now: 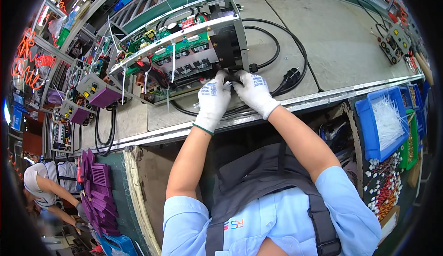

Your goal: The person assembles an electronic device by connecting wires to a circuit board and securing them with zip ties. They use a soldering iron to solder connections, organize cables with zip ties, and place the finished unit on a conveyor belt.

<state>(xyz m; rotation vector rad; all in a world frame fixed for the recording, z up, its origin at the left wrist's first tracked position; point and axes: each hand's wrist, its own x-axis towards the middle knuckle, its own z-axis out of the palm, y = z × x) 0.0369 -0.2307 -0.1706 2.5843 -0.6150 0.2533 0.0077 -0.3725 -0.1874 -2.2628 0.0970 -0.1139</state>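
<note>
An open electronic unit [184, 48] rests on the bench, with green circuit boards, a metal frame and a black block at its right end. Both white-gloved hands meet at its near right corner. The fingers of my left hand [213, 100] are closed, tips against the underside of that corner. Beside it, my right hand [255, 92] is also closed, in a pinch. Whatever lies between the fingertips is too small and covered to name. From this end a black power cable [302, 53] loops right to its plug [290, 77]. White cable ties [173, 62] stick out of the unit.
More units with purple covers [107, 98] stand at left. A small unit [395, 41] sits far right. Below it are a blue bin of white cable ties [369, 131] and a green bin [408, 152]. Purple panels [99, 196] lie lower left, near another person [48, 182].
</note>
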